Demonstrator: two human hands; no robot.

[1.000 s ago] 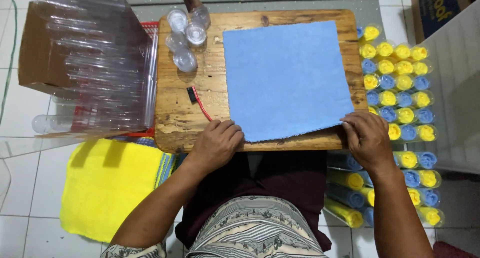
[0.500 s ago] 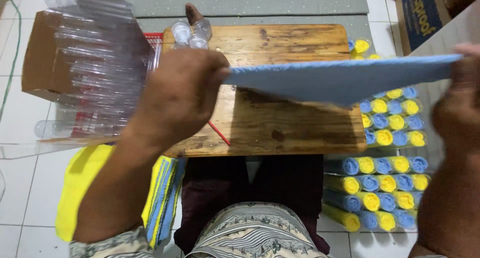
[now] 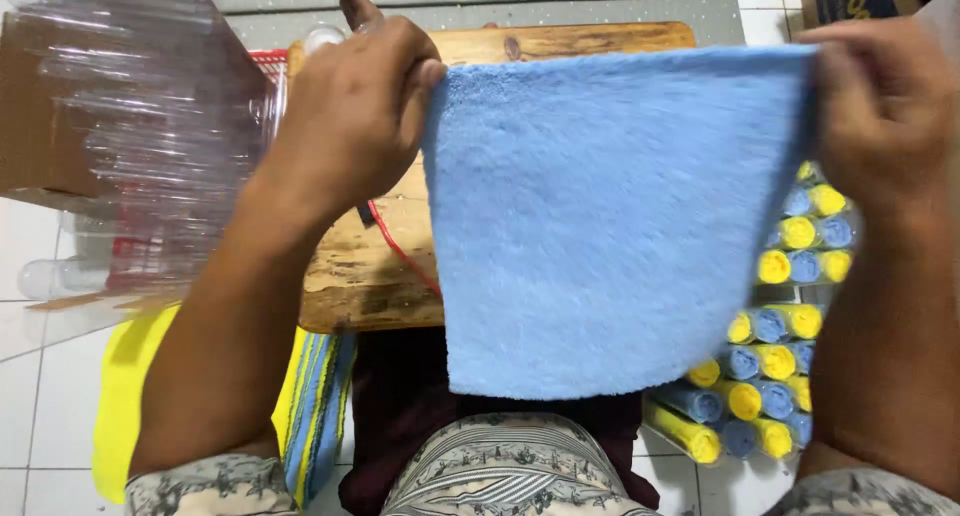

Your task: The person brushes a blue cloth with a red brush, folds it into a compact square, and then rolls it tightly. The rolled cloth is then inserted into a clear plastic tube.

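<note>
Here both hands pinch the blue cloth (image 3: 600,226).

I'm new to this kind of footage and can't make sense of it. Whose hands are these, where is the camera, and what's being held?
The camera sits on a person's head and looks down, so both hands are their own. The left hand and right hand each pinch a top corner of a light blue cloth, which hangs in the air above a wooden board. At left stands a pile of clear plastic tubes; below it lie folded yellow cloths. At right are rolled blue and yellow cloths.
</note>
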